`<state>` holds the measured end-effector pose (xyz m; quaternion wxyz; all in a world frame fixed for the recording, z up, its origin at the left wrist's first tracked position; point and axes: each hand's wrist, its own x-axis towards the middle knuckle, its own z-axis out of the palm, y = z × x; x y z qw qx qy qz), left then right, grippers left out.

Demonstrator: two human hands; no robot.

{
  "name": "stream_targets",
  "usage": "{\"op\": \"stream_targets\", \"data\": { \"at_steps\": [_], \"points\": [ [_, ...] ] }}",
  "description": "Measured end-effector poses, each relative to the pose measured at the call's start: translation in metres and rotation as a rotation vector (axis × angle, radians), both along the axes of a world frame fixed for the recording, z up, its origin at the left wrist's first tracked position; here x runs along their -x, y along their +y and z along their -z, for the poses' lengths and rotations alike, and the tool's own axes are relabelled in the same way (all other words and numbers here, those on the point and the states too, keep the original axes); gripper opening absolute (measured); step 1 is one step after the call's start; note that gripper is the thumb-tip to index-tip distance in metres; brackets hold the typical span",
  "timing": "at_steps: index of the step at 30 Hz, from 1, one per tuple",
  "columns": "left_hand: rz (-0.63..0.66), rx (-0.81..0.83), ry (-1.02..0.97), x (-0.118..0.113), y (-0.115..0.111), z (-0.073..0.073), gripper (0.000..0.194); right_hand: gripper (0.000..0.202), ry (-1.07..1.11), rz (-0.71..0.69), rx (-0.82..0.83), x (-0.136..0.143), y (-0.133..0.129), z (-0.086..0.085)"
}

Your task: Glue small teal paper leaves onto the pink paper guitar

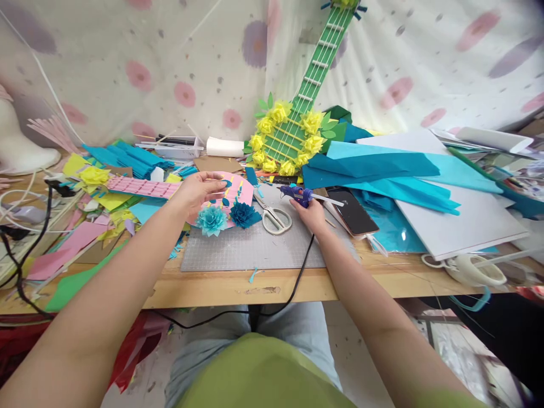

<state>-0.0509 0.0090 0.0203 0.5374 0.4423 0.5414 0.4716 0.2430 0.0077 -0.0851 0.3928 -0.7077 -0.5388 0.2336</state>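
Observation:
My right hand is wrapped round a purple hot glue gun, its nozzle pointing left and a glue stick poking out of the back. Over a pink paper guitar, the fingertips of my left hand are pinched on a small dark blue paper leaf. A light blue paper flower and a dark blue paper flower sit along the guitar body's near edge. The pink neck stretches left. Part of the body is hidden behind my left hand.
White-handled scissors lie on a grey cutting mat between my hands. A phone and blue paper sheets are to the right. A green guitar with yellow flowers leans behind. The gun's black cord hangs over the table edge.

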Motion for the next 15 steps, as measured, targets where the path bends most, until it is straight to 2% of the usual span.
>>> {"op": "stream_targets", "data": {
  "at_steps": [4, 8, 12, 15],
  "points": [
    [-0.004, -0.026, 0.072, 0.005, 0.003, 0.007, 0.038, 0.038, -0.175, -0.026, 0.066, 0.002, 0.001, 0.005],
    [-0.011, -0.027, 0.115, 0.004, 0.0, 0.012, 0.04, 0.046, -0.281, -0.079, 0.077, 0.001, -0.001, 0.002],
    [-0.033, -0.037, 0.135, 0.002, -0.003, 0.01, 0.038, 0.051, -0.482, -0.098, 0.044, -0.01, -0.01, -0.004],
    [-0.017, -0.044, 0.142, -0.001, -0.006, 0.005, 0.034, 0.04, -0.607, -0.113, 0.057, -0.021, -0.022, -0.015]
  ]
}}
